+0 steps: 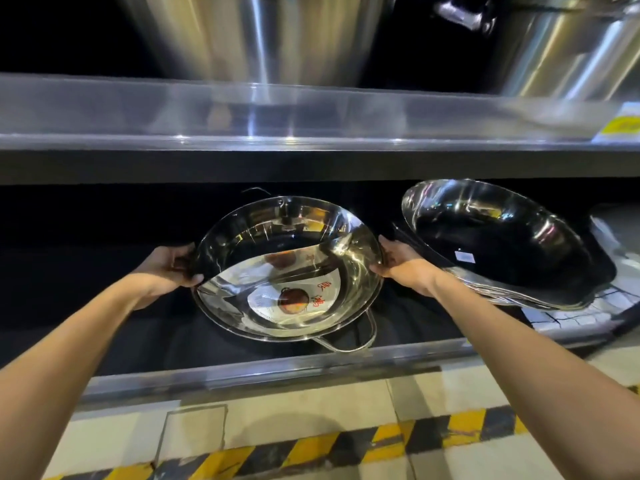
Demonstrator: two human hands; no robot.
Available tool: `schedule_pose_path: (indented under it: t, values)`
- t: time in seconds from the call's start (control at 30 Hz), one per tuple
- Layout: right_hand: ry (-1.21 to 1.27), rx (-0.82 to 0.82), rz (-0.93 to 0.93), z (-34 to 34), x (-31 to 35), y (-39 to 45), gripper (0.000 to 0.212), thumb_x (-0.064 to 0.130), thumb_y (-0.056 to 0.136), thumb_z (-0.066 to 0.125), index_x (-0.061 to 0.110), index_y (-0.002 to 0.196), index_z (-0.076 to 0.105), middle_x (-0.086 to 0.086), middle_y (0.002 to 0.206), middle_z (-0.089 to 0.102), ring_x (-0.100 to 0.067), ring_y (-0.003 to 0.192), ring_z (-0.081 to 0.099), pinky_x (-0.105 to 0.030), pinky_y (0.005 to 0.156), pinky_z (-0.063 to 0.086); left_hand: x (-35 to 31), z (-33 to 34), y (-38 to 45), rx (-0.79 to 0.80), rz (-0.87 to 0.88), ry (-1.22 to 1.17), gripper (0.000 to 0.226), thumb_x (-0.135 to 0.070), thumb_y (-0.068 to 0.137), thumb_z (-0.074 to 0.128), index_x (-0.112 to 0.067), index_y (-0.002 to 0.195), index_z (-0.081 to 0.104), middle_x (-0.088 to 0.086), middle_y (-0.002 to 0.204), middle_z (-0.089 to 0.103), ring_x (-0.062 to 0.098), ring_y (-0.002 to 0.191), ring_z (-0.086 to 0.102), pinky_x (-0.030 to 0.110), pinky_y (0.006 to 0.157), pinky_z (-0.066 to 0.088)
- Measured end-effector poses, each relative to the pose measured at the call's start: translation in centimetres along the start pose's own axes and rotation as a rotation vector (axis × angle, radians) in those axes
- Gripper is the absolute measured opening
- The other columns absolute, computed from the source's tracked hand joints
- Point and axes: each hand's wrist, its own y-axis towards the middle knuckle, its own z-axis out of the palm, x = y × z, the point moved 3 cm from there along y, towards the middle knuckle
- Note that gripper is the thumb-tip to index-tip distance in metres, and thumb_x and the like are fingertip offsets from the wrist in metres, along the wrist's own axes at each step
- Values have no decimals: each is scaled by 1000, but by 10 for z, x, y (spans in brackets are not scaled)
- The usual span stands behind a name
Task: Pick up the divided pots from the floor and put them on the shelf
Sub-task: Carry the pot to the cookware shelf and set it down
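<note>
A shiny steel divided pot [242,244] with an S-shaped partition and a paper label inside is tilted toward me inside the lower shelf [277,367]. My left hand [169,268] grips its left rim. My right hand [403,266] grips its right rim. A wire handle of the pot, or of one stacked under it, sticks out at the lower right. The pot hangs over the dark shelf floor; whether it touches the floor is unclear.
A tilted stack of steel pans [502,244] leans to the right on the same shelf. Large steel stockpots [249,39] stand on the upper shelf [207,112]. Black-and-yellow hazard tape [311,448] runs across the tiled floor below.
</note>
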Motion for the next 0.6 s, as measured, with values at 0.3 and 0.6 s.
schedule_pose_path:
  t: [0.3, 0.6]
  values:
    - [-132, -16, -23, 11, -2, 26, 60, 8, 91, 57, 2, 143, 28, -27, 142, 41, -40, 131, 40, -47, 113, 33, 13, -1, 28, 20, -53, -31, 67, 17, 80, 56, 3, 140, 29, 20, 122, 56, 26, 112, 52, 32, 96, 43]
    - [-143, -45, 13, 9, -2, 38, 65, 14, 95, 52, 10, 148, 16, -14, 150, 35, -28, 139, 32, -42, 118, 25, 15, 3, 42, 54, -88, -39, 66, 16, 82, 54, 2, 140, 28, 10, 119, 53, 16, 98, 57, 28, 102, 36]
